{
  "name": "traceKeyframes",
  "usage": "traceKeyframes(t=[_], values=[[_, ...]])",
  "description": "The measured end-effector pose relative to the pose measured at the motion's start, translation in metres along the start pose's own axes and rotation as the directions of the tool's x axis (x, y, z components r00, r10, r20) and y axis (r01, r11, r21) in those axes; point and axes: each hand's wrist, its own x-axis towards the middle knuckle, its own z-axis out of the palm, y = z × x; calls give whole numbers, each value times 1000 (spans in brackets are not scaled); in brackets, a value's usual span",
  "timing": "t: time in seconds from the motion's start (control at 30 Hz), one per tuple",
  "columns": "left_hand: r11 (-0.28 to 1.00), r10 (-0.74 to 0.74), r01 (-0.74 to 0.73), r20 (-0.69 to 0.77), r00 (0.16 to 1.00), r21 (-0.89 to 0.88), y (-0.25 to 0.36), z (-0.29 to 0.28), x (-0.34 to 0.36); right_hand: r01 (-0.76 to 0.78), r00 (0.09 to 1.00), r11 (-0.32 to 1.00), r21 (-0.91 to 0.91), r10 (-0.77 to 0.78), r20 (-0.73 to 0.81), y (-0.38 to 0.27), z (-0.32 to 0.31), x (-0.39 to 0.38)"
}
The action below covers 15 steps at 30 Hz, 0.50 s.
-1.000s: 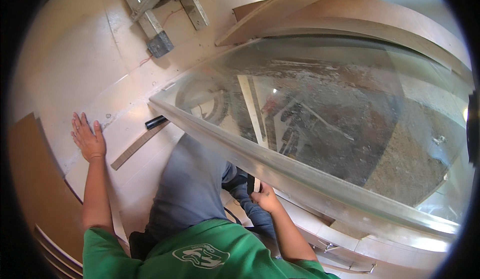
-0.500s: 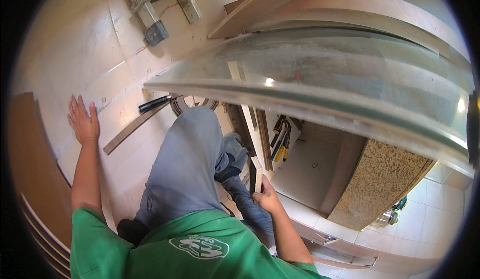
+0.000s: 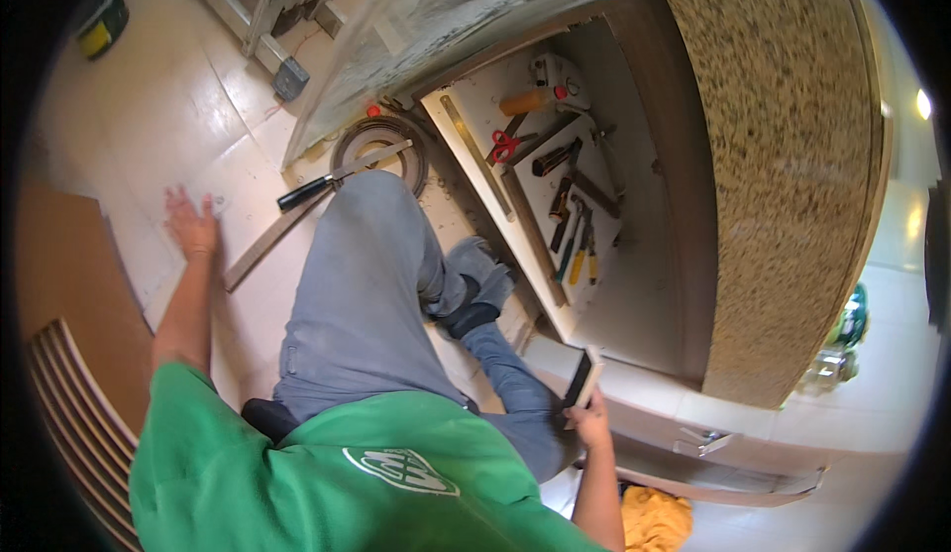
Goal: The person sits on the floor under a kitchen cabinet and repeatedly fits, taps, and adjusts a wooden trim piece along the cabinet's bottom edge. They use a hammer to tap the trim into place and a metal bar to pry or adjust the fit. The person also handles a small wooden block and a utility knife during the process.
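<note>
My left hand (image 3: pixel 191 223) rests on the pale tiled floor with its fingers spread, holding nothing. My right hand (image 3: pixel 591 421) grips a small rectangular block (image 3: pixel 582 379) with a dark face and pale wooden edges, held beside my bent leg. In front of my knee lies a flat file (image 3: pixel 305 193) with a black handle, partly across a coil of brown edging strip (image 3: pixel 421 156). A narrow wooden strip (image 3: pixel 267 250) lies under the file's handle, between my left hand and my knee.
An open cabinet (image 3: pixel 659 255) holds red-handled scissors (image 3: pixel 503 146), yellow-handled pliers (image 3: pixel 580 263), and a bottle of orange liquid (image 3: pixel 525 103). Its speckled panel (image 3: pixel 783 156) stands right. A ladder (image 3: pixel 248 17) is at the far left, a brown board (image 3: pixel 69 284) at left, and a yellow cloth (image 3: pixel 654 519) near right.
The view has shifted, showing more of the cabinet's inside and the whole file. My right hand has moved right and nearer with the block. My left hand stays on the floor.
</note>
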Motion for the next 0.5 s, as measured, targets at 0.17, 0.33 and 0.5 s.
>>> traceKeyframes(t=[0.17,0.33,0.5], values=[[734,440,-361,-1,898,-575,90,-37,-39,73,992,941,330,-35,-118,33,12,2],[304,525,596,653,546,-743,175,-141,-105,35,999,946,324,-38,5,37,40,20],[263,608,714,686,400,-649,185,-240,-125,23,989,900,435,-85,122,51,67,36]])
